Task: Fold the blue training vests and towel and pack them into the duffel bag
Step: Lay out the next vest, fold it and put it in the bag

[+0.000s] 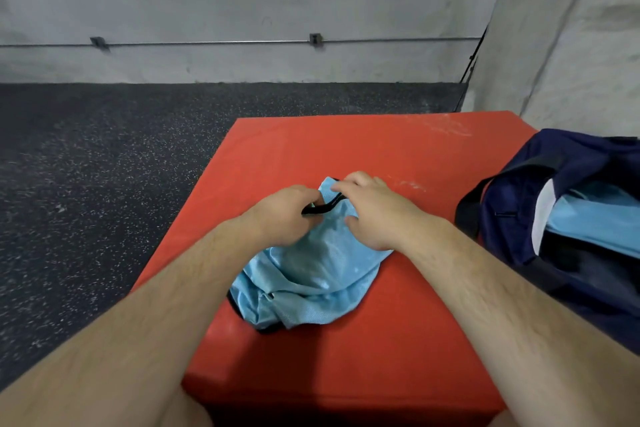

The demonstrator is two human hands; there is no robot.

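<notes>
A light blue mesh training vest (311, 274) with black trim lies crumpled in the middle of a red padded block (398, 156). My left hand (287, 213) grips the vest's far edge at the black trim, fingers curled. My right hand (370, 208) pinches the same far edge just to the right. A navy duffel bag (568, 253) lies open at the block's right side, and light blue fabric (599, 218) shows inside it. No towel can be made out as a separate item.
The red block stands on dark speckled rubber flooring (104, 184), which drops away to the left and behind. A grey concrete wall (242, 10) with a thin horizontal pipe runs behind, and a concrete column (571, 28) rises at the right.
</notes>
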